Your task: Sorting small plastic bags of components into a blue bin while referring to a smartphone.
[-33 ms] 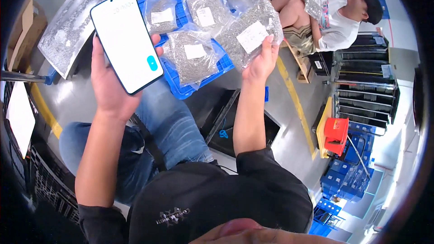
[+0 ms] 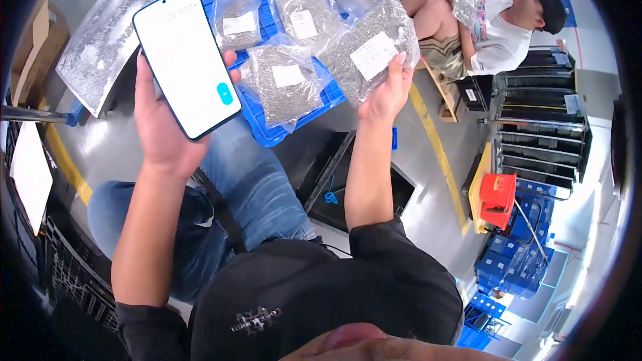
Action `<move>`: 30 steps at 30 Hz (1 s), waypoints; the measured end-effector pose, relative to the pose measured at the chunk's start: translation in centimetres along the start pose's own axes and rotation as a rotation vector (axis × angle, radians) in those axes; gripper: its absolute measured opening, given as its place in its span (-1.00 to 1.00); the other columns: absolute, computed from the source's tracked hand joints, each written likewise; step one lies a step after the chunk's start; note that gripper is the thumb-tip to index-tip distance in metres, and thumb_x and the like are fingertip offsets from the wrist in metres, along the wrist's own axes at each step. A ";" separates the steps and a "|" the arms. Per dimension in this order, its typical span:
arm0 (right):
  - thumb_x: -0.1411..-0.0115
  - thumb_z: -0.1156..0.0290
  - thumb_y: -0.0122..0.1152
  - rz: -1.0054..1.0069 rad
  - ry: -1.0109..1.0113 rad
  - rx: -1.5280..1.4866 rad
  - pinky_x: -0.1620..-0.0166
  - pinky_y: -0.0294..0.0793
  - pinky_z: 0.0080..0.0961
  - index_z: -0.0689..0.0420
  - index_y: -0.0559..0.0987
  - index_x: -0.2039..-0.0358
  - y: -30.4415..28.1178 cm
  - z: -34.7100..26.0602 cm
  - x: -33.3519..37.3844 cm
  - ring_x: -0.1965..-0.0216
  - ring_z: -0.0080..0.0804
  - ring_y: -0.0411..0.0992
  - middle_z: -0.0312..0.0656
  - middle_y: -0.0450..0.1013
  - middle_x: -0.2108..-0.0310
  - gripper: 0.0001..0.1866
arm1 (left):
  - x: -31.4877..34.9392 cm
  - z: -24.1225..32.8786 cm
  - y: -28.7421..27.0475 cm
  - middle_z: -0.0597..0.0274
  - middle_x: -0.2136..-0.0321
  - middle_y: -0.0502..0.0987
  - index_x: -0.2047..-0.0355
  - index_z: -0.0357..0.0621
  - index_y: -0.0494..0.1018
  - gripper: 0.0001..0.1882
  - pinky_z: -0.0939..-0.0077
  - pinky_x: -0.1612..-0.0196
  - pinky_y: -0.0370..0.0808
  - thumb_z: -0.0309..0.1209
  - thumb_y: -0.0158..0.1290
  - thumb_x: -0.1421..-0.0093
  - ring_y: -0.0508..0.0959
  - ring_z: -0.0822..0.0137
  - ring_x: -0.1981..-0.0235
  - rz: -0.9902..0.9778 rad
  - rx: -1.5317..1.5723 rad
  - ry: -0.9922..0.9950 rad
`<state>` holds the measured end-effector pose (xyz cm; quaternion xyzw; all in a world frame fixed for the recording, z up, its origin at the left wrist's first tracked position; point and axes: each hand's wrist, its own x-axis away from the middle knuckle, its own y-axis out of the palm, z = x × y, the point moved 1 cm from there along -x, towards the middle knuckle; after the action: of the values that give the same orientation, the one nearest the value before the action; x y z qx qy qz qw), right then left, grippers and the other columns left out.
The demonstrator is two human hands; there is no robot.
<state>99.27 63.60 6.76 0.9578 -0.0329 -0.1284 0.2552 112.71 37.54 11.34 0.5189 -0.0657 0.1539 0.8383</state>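
Left grip (image 2: pixel 167 135): grasping a phone (image 2: pixel 190 60), thumb along its left edge, fingertips showing at its right. The screen is lit and mostly white, with a blue button toward the near end; faint characters at the far end are left unread.

Right grip (image 2: pixel 386 97): grasping a clear bag (image 2: pixel 368 30) of grey granules by its near right side, thumb at the corner of its white label (image 2: pixel 366 63), remaining fingers mostly hidden. The clear bag is to the right of the phone, overlapping the right side of a blue crate (image 2: pixel 270 135); whether the crate bears any of its weight, I cannot tell.

Changes: against the preceding picture I find none of note. Both grips, the phone and the bag have kept their places. I judge this a steady hold, label turned upward (and neither hand free for anything else).

Surroundings: a near bag (image 2: pixel 277 99), a far-left bag (image 2: pixel 235 10) and a middle bag (image 2: pixel 302 3), each with a white label, lie on the crate. At the far right I note a co-worker (image 2: pixel 501 40) holding a similar bag (image 2: pixel 463 0).
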 end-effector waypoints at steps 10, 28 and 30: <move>-0.36 0.37 0.03 -0.010 0.040 0.112 -0.08 0.45 -0.35 0.24 0.35 -0.12 0.7 -0.7 0.6 -0.01 -0.32 0.46 -0.11 0.44 -0.03 -0.62 | 0.0 0.0 -0.6 -0.21 0.02 0.48 -0.24 -0.19 0.20 -0.20 0.23 0.02 0.51 0.25 -0.37 -0.31 0.55 -0.01 0.10 -0.091 -0.010 -0.016; -0.28 0.29 0.16 -0.483 0.804 0.684 0.10 0.43 -0.51 0.26 0.52 0.09 -4.9 11.5 -0.3 0.20 -0.52 0.47 -0.23 0.55 0.22 -0.68 | -0.3 0.6 -1.1 -0.25 -0.01 0.44 -0.23 -0.18 0.20 -0.22 0.14 -0.05 0.44 0.24 -0.38 -0.31 0.50 -0.09 0.06 -0.100 0.031 -0.021; -0.27 0.28 0.17 -0.442 0.808 0.554 0.11 0.43 -0.52 0.25 0.54 0.11 -4.6 11.5 -0.5 0.22 -0.53 0.47 -0.25 0.55 0.24 -0.69 | -0.2 0.9 -1.3 -0.24 -0.01 0.44 -0.23 -0.18 0.20 -0.21 0.14 -0.05 0.44 0.24 -0.38 -0.31 0.50 -0.09 0.06 -0.088 0.033 -0.016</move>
<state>95.76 62.14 -5.01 0.9465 0.2376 0.2131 -0.0480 112.94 36.19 10.56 0.5360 -0.0468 0.1138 0.8352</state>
